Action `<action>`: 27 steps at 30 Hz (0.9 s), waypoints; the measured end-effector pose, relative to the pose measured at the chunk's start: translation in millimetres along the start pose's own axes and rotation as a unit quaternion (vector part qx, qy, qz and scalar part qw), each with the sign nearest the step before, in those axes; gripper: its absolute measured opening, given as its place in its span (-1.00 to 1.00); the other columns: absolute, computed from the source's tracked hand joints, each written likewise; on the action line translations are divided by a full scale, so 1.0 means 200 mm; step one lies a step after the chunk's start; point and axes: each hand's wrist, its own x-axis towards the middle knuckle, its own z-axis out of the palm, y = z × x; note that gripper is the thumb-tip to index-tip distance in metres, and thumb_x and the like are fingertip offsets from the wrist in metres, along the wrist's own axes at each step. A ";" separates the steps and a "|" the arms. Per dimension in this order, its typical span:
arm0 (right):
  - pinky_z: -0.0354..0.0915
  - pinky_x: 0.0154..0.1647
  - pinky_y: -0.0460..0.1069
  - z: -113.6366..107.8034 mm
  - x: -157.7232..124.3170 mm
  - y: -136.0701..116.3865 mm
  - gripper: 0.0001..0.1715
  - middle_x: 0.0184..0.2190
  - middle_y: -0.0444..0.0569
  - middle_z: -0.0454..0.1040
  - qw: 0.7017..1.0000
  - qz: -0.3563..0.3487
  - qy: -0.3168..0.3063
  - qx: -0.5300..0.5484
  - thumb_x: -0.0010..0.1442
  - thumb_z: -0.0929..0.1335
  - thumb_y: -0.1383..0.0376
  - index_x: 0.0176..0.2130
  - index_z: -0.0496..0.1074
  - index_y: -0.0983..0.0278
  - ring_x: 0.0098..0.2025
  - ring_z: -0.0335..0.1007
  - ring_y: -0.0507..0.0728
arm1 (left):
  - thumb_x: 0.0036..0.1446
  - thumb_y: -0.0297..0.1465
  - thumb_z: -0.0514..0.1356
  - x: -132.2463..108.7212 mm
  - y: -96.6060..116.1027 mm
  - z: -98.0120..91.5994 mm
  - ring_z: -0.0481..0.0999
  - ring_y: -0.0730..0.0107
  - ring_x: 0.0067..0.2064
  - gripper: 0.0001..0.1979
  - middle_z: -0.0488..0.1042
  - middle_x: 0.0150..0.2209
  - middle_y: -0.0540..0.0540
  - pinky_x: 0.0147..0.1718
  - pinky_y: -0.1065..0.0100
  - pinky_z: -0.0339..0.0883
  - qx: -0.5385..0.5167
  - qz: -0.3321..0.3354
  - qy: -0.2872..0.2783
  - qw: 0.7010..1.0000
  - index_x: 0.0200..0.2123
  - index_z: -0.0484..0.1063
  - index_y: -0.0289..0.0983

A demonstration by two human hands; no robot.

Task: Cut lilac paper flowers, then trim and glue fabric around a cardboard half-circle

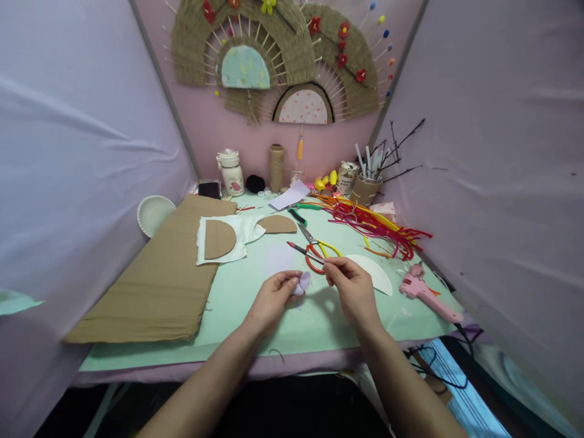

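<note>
- Pinching a small lavender piece (304, 281), the left hand (274, 295) has fingers narrow on it; this piece is at nine o'clock from the right hand (353, 283).
- The right hand grips a pencil-like tool (303, 250), its red end toward ten o'clock.
- At three o'clock from this hand lies a pink glue gun (426, 294).

2 lilac fabric side walls (493, 121), pink back wall (203, 125), mint-green tabletop (314, 334), lilac cloth (182, 373) along its front edge
</note>
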 end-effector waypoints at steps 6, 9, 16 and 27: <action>0.24 -0.36 -0.05 0.00 0.04 0.01 -0.83 -0.51 -0.13 0.46 0.996 0.019 -0.082 -0.003 0.00 0.43 0.22 -0.37 0.53 0.26 -0.46 0.29 0.04 | 0.00 -0.30 0.26 -0.03 0.06 -0.01 0.46 0.35 -0.28 -0.72 0.55 -0.19 -0.20 -0.36 0.39 0.34 0.081 -0.014 -0.043 0.996 -0.21 0.56 -0.31; 0.24 -0.37 -0.05 0.01 0.05 0.02 -0.85 -0.53 -0.15 0.45 0.992 0.035 -0.122 -0.001 0.00 0.43 0.23 -0.38 0.54 0.26 -0.47 0.29 0.03 | 0.03 -0.29 0.23 -0.03 0.08 -0.02 0.44 0.32 -0.29 -0.70 0.55 -0.21 -0.20 -0.40 0.38 0.33 0.132 -0.004 -0.055 0.990 -0.19 0.57 -0.30; 0.22 -0.38 -0.07 0.02 0.04 0.00 -0.87 -0.52 -0.15 0.45 0.983 0.059 -0.175 -0.001 -0.02 0.43 0.25 -0.39 0.53 0.26 -0.46 0.29 0.03 | -0.08 -0.31 0.30 -0.05 0.12 -0.04 0.35 0.48 -0.52 -0.80 0.50 -0.51 -0.05 -0.51 0.44 0.20 0.154 0.045 -0.026 0.987 -0.42 0.54 -0.35; 0.27 -0.32 -0.05 0.04 -0.01 -0.02 -0.88 -0.44 -0.10 0.52 0.985 0.013 -0.172 -0.026 0.04 0.44 0.24 -0.39 0.52 0.25 -0.38 0.38 0.07 | -0.03 -0.32 0.31 -0.08 0.12 -0.05 0.48 0.33 -0.30 -0.62 0.57 -0.41 -0.08 -0.26 0.35 0.28 0.056 0.048 -0.063 0.995 -0.10 0.53 -0.29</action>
